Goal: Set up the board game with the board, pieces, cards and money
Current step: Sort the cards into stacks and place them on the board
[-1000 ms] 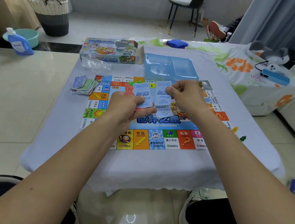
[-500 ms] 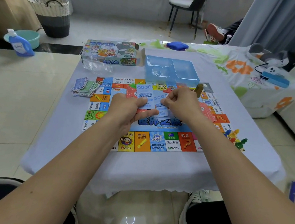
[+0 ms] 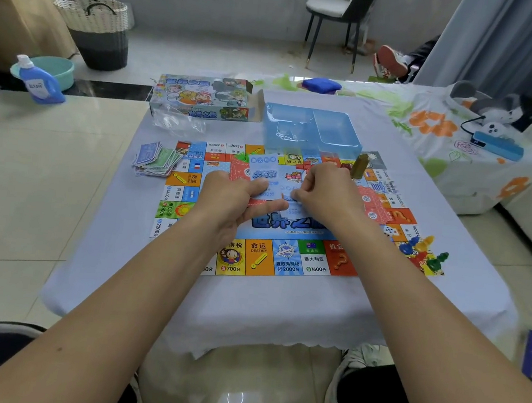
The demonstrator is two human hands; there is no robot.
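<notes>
boards: 1 (image 3: 288, 257) | game boxes: 1 (image 3: 203, 99) | trays: 1 (image 3: 312, 130) | money piles: 1 (image 3: 156, 159) | hands: 2 (image 3: 228, 203) (image 3: 328, 195)

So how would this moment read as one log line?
step: sorting cards | left hand: holds cards | right hand: pinches one card | over: board

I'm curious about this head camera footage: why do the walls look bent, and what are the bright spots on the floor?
Head view: the wide-angle lens bows straight lines near the edges, like the curtain. The spots are lamp glare mirrored in the glossy floor tiles. The board is sharp enough to read; the cards in the left hand are softer.
</notes>
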